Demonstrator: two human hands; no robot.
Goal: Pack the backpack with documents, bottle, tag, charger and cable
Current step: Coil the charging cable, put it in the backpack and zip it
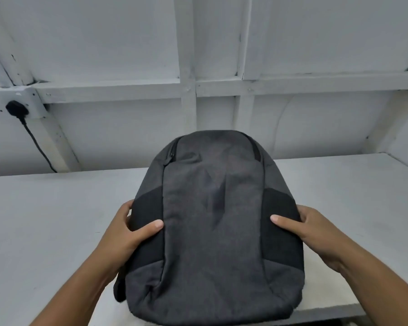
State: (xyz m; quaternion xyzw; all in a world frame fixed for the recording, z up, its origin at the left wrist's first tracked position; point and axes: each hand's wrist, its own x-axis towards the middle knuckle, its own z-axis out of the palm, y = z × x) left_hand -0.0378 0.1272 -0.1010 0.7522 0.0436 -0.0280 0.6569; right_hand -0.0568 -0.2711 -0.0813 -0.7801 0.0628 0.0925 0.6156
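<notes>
Gripped at its black side panels by the left hand (pixel 127 231) and right hand (pixel 309 231), the soft grey backpack (pixel 212 231) looked light and floppy, best steadied there.

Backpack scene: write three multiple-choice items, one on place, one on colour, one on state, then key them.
1. Where is the plug?
A. in a wall socket at the left
B. on the table
C. inside the backpack

2. What colour is the backpack?
A. red
B. dark grey with black side panels
C. white

3. How is the backpack held?
A. by one hand
B. by neither hand
C. by both hands at its sides

Answers: 1 A, its cable hangs down the wall. 2 B, grey fabric shows. 3 C, the left hand and right hand clasp opposite sides on the table.
</notes>
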